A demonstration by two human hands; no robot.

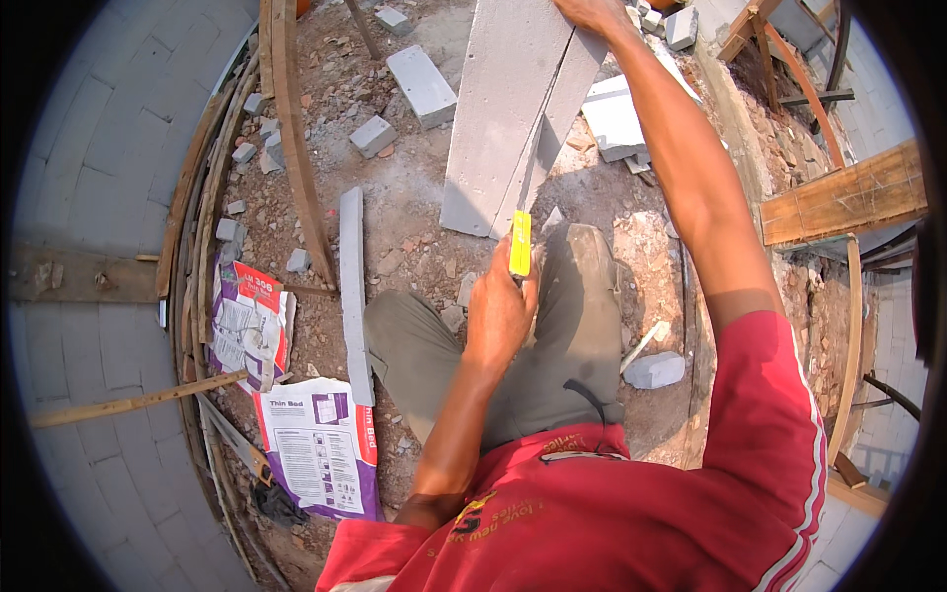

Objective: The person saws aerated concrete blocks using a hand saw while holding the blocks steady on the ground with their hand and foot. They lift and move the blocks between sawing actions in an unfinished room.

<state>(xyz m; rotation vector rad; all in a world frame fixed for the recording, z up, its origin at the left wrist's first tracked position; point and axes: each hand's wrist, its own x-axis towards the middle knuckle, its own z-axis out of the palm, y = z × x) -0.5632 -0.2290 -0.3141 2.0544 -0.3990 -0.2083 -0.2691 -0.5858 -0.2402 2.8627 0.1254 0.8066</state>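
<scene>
A large grey block slab (498, 118) leans upright on the dirt in front of me, with a second, thinner slab (570, 84) against its right edge. My left hand (498, 311) grips a flat yellow tool (520, 243) at the slab's lower right corner. Whether the tool has a blade I cannot tell. My right hand (592, 12) rests on the slab's top end, arm stretched out. My knee in olive trousers (572, 326) and a dusty shoe (590, 247) sit just below the slab.
Two purple-and-white paper sacks (321, 449) (252, 316) lie at the left. A narrow grey strip (352, 286), loose blocks (422, 84) (373, 136) and a block piece (654, 370) lie on rubble. Wooden planks (848, 197) stand right; a white block wall (89, 197) curves left.
</scene>
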